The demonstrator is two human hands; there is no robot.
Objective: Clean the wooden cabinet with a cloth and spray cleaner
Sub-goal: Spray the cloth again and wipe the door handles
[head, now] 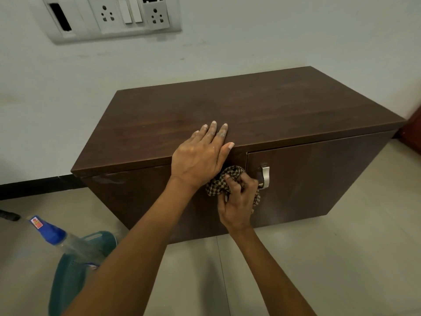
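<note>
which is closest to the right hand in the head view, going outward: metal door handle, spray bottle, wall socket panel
From the right hand, which holds the cloth:
1. Metal door handle, just to its right on the cabinet front.
2. Spray bottle, far left, low by the floor.
3. Wall socket panel, up on the wall, top left.

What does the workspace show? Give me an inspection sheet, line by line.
Surface: cabinet top bare, dark wood; pale smear on the front's upper left.
Job's things: checked cloth bunched against the front beside the metal handle; spray bottle lies tilted over a teal basket on the floor.
Clutter: dark object at the left edge, unclear.
Hands: left hand flat on the top's front edge; right hand grips the cloth.
Cables: nothing seen.
Surroundings: wall socket panel, tiled floor.
</note>
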